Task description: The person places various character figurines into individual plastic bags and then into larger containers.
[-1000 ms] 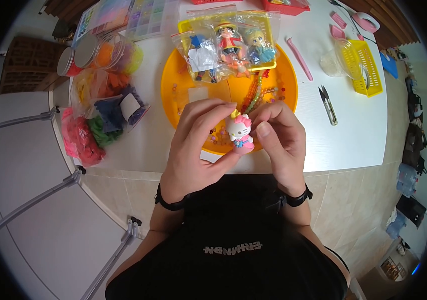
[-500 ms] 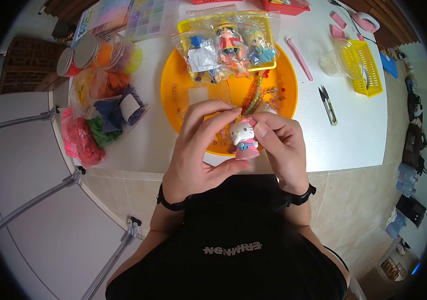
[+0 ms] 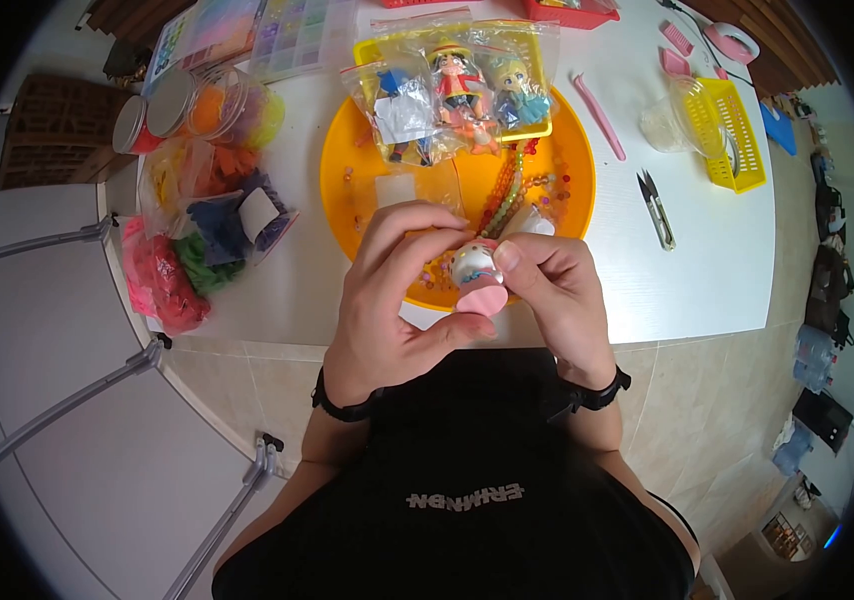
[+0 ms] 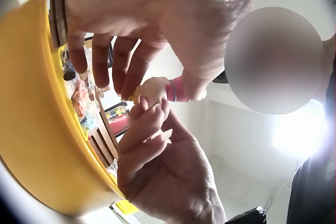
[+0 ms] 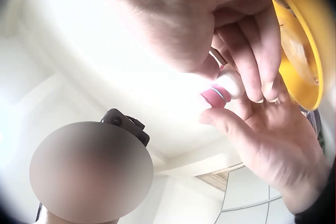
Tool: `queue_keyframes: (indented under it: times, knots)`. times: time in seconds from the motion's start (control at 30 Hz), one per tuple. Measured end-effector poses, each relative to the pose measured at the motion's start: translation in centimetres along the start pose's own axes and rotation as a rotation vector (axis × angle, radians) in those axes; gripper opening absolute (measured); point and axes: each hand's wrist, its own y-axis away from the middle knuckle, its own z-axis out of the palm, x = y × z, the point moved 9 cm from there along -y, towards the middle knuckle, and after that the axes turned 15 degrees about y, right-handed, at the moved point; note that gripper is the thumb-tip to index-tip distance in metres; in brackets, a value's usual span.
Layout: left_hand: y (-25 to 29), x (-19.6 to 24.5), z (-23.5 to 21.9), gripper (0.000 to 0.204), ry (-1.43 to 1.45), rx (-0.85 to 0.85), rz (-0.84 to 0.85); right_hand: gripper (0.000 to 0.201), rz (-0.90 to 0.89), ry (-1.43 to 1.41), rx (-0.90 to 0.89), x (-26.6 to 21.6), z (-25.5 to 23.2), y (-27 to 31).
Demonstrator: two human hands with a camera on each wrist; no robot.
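Observation:
A small white cat figurine (image 3: 484, 293) with a pink dress is held between both hands over the front rim of the orange tray (image 3: 340, 170). Its flat pink base tilts toward the person in the head view. My left hand (image 3: 387, 305) spans it, with the thumb by the base and a fingertip at the yellow crown, as the left wrist view of the figurine (image 4: 155, 90) shows. From the other side my right hand (image 3: 562, 300) pinches it near the head with thumb and curled fingers. The fingers partly hide the head.
Bagged figurines (image 3: 457, 90) lie in a yellow basket at the tray's back, with bead strands (image 3: 509, 185) below. Thread snips (image 3: 657, 210) and a pink tool (image 3: 602, 118) lie to the right, near a yellow basket (image 3: 732, 140). Jars (image 3: 187, 100) and colored bags (image 3: 217, 225) stand left.
The figurine has turned from facing the camera upright to tilting back, so its pink base now shows. My right thumb and fingers have shifted onto its head side.

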Motion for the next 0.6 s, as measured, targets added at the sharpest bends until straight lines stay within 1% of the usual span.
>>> queue_keyframes:
  times: [0.1,0.3,0.4,0.5,0.6]
  knots:
    - [-0.08,0.31,-0.04,0.063,-0.007,0.016,-0.047,0.031,-0.004,-0.012,0.0,0.15,0.33,-0.01]
    - [-0.07,0.85,-0.2,0.066,-0.013,0.047,-0.013,0.029,0.041,-0.112,-0.063,0.32,0.86,0.11]
    - [0.0,0.76,-0.15,0.065,-0.037,0.064,-0.029,0.03,0.019,-0.158,-0.053,0.34,0.75,0.2]
    - [0.34,0.23,-0.02,0.07,-0.036,0.067,-0.001,0.032,-0.009,-0.156,-0.078,0.2,0.98,0.15]
    - [0.49,0.07,-0.08,0.071,-0.051,0.055,0.003,0.032,-0.025,-0.121,-0.075,-0.35,0.99,0.15]
